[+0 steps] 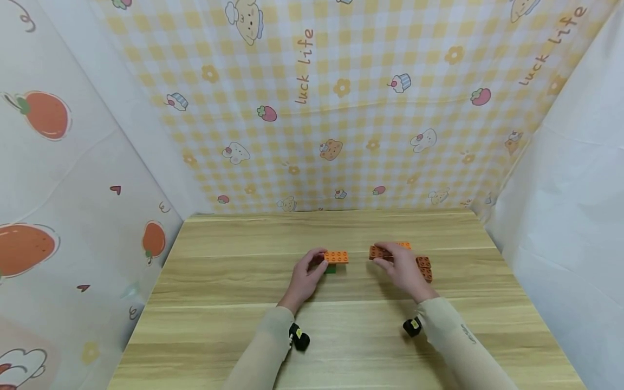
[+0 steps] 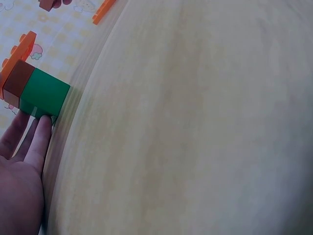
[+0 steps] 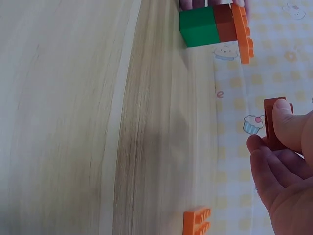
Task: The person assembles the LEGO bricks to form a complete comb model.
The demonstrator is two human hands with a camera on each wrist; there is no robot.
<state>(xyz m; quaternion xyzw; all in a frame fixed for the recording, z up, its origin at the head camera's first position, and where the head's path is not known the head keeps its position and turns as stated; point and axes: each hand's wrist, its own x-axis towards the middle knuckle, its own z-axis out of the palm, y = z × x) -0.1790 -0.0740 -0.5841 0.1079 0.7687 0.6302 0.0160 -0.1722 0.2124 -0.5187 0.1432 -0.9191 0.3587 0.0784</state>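
Note:
A stack stands on the table, with a green block (image 2: 45, 93) at the bottom, a brown brick (image 2: 18, 84) above it and an orange plate (image 1: 336, 257) on top. My left hand (image 1: 307, 275) holds the stack from its left side, fingers against the green block. To the right, my right hand (image 1: 401, 269) pinches a brown brick (image 1: 377, 252) between thumb and fingers, raised off the table and apart from the stack. In the right wrist view the thumb lies on the face of that brown brick (image 3: 275, 122).
Behind my right hand lies another orange piece (image 1: 404, 246). Brown bricks (image 1: 424, 268) sit close together just right of that hand. A patterned cloth (image 1: 361, 124) hangs behind the wooden table (image 1: 331, 336), with more cloth at both sides.

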